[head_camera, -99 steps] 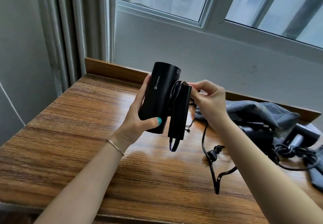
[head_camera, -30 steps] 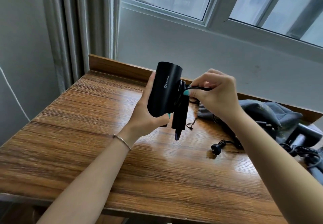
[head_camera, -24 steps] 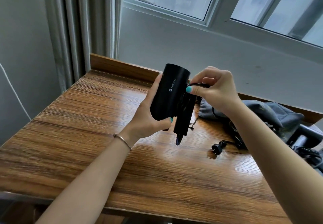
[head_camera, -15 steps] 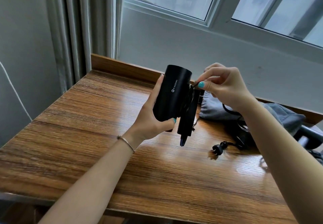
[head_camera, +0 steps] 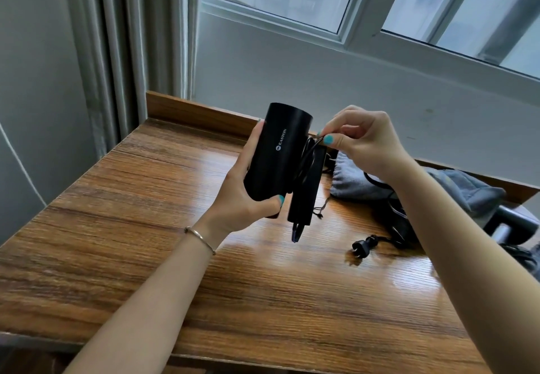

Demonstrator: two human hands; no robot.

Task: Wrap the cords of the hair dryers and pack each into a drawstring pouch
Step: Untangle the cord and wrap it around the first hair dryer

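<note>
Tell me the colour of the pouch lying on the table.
Grey, a soft fabric pouch behind the right forearm; the head view shows it.

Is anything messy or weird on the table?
Nothing looks broken or spilled. The only untidy bit: the plug lies loose on the wooden table, because the cord pinched by the right hand isn't fully wrapped around the black hair dryer held by the left hand.
</note>
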